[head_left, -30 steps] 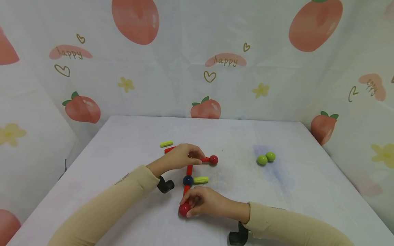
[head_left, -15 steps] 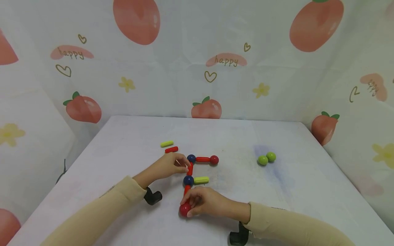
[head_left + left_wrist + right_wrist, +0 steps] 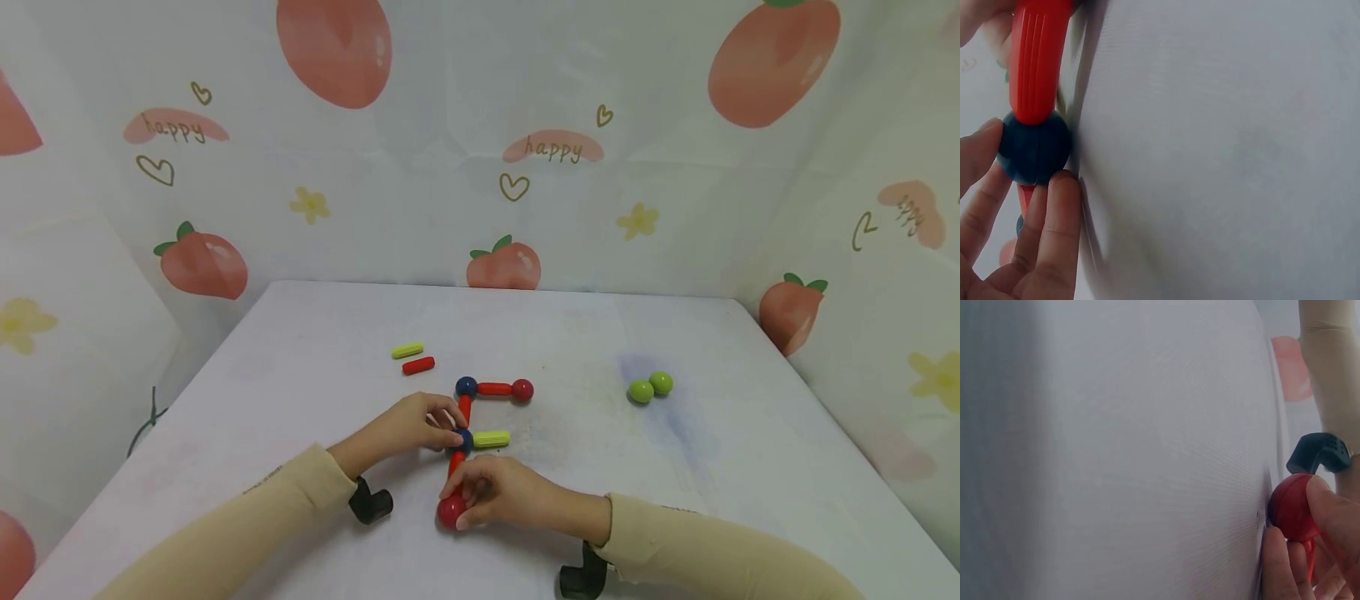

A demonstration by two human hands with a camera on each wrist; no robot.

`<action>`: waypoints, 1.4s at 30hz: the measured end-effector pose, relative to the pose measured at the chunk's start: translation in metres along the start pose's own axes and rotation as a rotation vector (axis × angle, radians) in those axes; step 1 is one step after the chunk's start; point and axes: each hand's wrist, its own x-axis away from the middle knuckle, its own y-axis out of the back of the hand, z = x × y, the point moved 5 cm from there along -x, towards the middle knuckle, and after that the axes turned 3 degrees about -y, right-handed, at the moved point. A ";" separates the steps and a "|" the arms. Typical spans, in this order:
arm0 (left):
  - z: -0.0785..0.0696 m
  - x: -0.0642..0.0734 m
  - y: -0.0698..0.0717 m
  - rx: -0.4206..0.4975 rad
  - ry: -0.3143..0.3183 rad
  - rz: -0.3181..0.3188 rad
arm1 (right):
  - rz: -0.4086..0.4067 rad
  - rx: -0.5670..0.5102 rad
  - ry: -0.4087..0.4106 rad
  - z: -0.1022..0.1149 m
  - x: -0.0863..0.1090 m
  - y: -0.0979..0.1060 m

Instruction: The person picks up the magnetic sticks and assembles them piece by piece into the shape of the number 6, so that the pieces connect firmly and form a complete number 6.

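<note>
A chain of balls and rods lies on the white table. My left hand [image 3: 408, 427] pinches its middle blue ball [image 3: 1035, 147] between thumb and fingers. At the near end, my right hand [image 3: 517, 493] grips a red ball [image 3: 1292, 507]. One red rod [image 3: 1039, 62] joins these two balls. Another red rod [image 3: 465, 408] runs from the middle ball to a far blue ball [image 3: 466, 387]. From there a red rod [image 3: 494, 389] leads right to a second red ball [image 3: 522, 390]. A yellow-green rod [image 3: 492, 438] sticks out rightward from the middle ball.
Behind my left hand lie a loose yellow-green rod [image 3: 407, 351] and a loose red rod [image 3: 418, 366]. Two green balls [image 3: 651, 387] rest side by side toward the right. A printed cloth [image 3: 420, 167] hangs behind the table [image 3: 585, 333].
My left hand has left the far blue ball, come nearer along the chain and taken hold of the middle blue ball. The right hand stays on the red ball.
</note>
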 end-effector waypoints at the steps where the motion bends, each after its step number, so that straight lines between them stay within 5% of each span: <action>1: 0.001 0.000 0.000 0.007 0.006 -0.003 | 0.000 0.001 -0.005 0.000 0.000 0.000; 12: 0.000 0.003 -0.002 0.015 0.054 -0.021 | -0.020 0.036 -0.064 0.006 0.003 0.011; 23: 0.000 0.002 -0.001 0.010 0.085 -0.018 | -0.326 0.257 0.022 0.008 0.001 0.070; 31: 0.001 0.002 -0.001 0.004 0.101 -0.026 | -0.284 0.307 -0.088 -0.015 -0.013 0.073; 42: 0.001 0.003 -0.001 0.000 0.111 -0.033 | -0.269 0.278 -0.114 -0.018 -0.013 0.071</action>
